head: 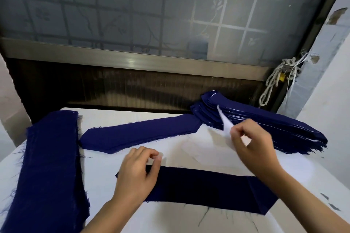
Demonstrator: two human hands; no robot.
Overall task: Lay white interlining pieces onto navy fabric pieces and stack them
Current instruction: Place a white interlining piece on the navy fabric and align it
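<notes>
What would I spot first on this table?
Probably the white interlining piece sticking up, pinched in the right hand right of centre, bright against all the navy. Behind it sits a tall stack of navy pieces at the far right, and the left hand is over one navy piece lying nearest the front.

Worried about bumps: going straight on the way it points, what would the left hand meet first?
Likely the single navy piece lying just beyond the left hand; depth is unclear.

Matt navy fabric pieces [208, 187] with frayed, thready edges, thin white interlining piece [226, 123] looking papery, smooth white desk [113, 166], frosted patterned window glass [132, 9], brushed metal window frame [132, 61], rough twisted rope [272, 81]
</notes>
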